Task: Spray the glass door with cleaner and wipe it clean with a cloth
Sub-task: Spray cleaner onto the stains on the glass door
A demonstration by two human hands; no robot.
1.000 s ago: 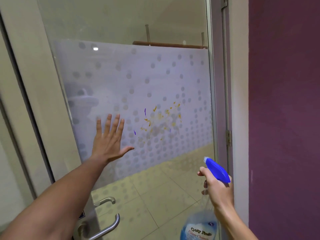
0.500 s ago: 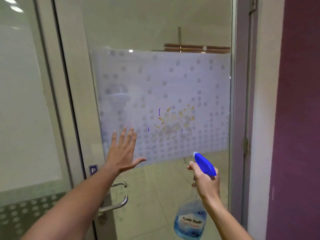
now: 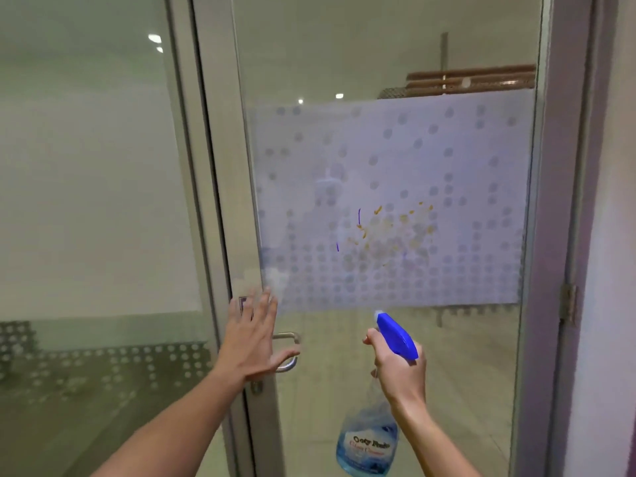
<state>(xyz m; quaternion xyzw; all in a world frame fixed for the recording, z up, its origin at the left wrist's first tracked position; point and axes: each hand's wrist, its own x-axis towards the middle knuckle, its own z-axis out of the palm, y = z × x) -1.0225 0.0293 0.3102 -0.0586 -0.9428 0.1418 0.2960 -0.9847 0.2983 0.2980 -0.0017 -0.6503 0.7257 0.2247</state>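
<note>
Looks like an office or commercial corridor here: a framed glass door [image 3: 395, 201] with dotted frosted film [image 3: 447, 160], a glazed partition [image 3: 96, 201] alongside, metal lever handle [image 3: 287, 352], recessed ceiling lights reflected.

Frosted white dotted film [image 3: 447, 201] on the glass door [image 3: 395, 46], orange and blue smears [image 3: 382, 228] across it; spray bottle [image 3: 368, 442] clear bluish, trigger head [image 3: 395, 335] bright blue.

Left hand [image 3: 253, 342] slid down off glass door [image 3: 395, 201] toward handle [image 3: 287, 352].

Purple wall [image 3: 612, 235] — tiled floor [image 3: 464, 390] (pale)
</note>
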